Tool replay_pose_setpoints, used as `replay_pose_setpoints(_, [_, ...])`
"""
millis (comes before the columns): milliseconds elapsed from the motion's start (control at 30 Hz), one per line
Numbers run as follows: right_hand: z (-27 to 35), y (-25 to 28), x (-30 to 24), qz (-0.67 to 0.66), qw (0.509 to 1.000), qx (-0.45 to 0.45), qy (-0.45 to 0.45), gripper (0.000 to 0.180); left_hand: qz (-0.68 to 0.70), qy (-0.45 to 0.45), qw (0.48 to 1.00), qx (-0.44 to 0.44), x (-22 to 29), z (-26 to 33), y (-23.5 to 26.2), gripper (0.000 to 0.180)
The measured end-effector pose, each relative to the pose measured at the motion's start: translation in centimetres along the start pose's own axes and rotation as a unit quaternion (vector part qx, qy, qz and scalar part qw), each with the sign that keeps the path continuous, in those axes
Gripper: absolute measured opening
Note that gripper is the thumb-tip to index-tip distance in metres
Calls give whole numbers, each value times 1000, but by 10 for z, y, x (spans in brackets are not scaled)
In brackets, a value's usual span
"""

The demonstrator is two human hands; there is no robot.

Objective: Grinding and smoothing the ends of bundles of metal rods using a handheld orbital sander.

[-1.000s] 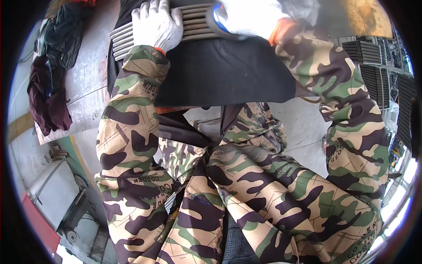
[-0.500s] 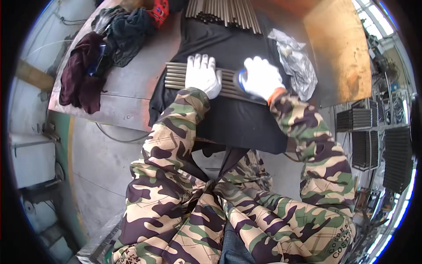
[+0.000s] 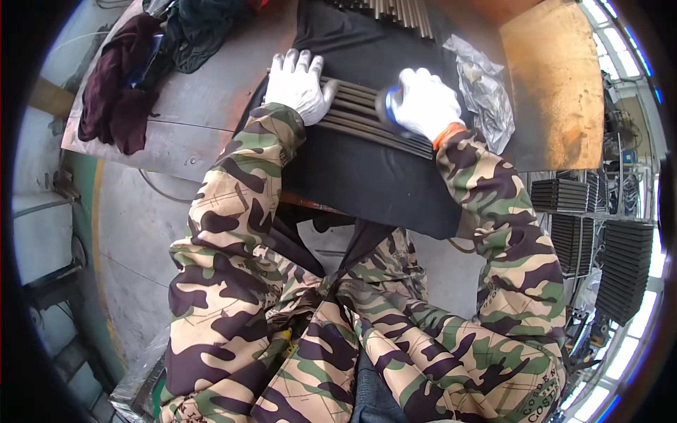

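A row of slim grey metal rods (image 3: 360, 101) lies side by side on a black cloth (image 3: 374, 187) in front of me. My left hand (image 3: 297, 86), in a white glove, rests flat over their left ends with the fingers stretched out. Toward their right part, my right hand (image 3: 427, 104), gloved in white with an orange cuff, is closed around a blue-edged pad or tool (image 3: 390, 106). That tool is pressed against the rods. It is blurred and mostly covered by the hand, so its exact kind cannot be made out.
More rods (image 3: 405, 15) are piled at the far end of the cloth. Crumpled clear plastic (image 3: 484, 92) lies right, beside a stained upright board (image 3: 557, 92). Dark red cloth (image 3: 116, 106) and dark green cloth (image 3: 201, 35) lie on the left of the metal table (image 3: 204, 106). Racks of black parts (image 3: 624, 271) stand right.
My left hand has slid left along the rods and now covers their left ends. My right hand stays on their right part with the blue-edged tool. The whole view has shifted slightly.
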State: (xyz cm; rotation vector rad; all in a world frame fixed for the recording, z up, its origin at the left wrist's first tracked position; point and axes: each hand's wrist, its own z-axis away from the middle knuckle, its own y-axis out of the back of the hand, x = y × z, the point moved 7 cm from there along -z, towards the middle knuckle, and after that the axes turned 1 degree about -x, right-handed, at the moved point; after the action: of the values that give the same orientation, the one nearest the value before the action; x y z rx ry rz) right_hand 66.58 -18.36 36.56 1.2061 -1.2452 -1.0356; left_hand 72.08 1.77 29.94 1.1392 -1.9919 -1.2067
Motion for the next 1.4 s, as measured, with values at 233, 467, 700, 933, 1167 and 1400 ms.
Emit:
replay_pose_setpoints(233, [17,13,-16,-3,999,6,34,31,1,-7,1000,21,13,9,16,57])
replay_pose_setpoints(467, [27,3,-24,20,998,-6,51,33,-3,1,999,34,10,17,17,54])
replay_pose_setpoints(700, [7,-3,1,22,999,22,16,35,-10,-27,999,46,13,25,17,49])
replay_pose_setpoints(933, [20,2,8,6,998,61,32,28,57,-56,995,58,16,28,22,36])
replay_pose_setpoints(1167, [43,3,18,-4,996,70,51,27,59,-63,993,75,7,37,32,40])
replay_pose_setpoints(1400, [70,-7,34,13,995,75,72,27,-10,-73,997,38,24,22,4,53])
